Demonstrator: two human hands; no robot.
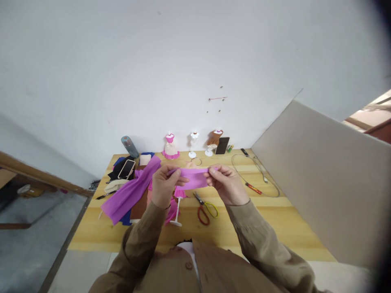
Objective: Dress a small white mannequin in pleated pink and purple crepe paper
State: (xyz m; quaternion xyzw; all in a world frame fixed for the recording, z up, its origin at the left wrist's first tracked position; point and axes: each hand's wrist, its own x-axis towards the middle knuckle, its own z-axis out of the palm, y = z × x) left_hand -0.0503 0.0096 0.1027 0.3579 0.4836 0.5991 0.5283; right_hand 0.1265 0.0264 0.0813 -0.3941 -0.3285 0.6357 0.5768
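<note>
A strip of purple fabric (194, 180) is stretched level between my two hands above the table. My left hand (165, 183) pinches its left end between thumb and fingers. At the right end, my right hand (227, 183) grips the top edge the same way. Beneath the strip a small white doll stand (177, 211) lies tilted, with bright pink cloth at its top, partly hidden by the strip. Scissors (204, 208) with one red and one yellow handle lie open just below. A longer purple cloth (130, 195) spreads over the fabric pile left of my left hand.
Small dress forms stand along the wall: a pink-and-cream one (170, 147), a white one (193, 144) and a brown-clad one (214, 140). Also on the wooden table (259, 228) are a bottle (129, 146), a phone (126, 169), a dark flat panel (222, 145) and a looped cable (235, 166). A white board (317, 179) borders the right.
</note>
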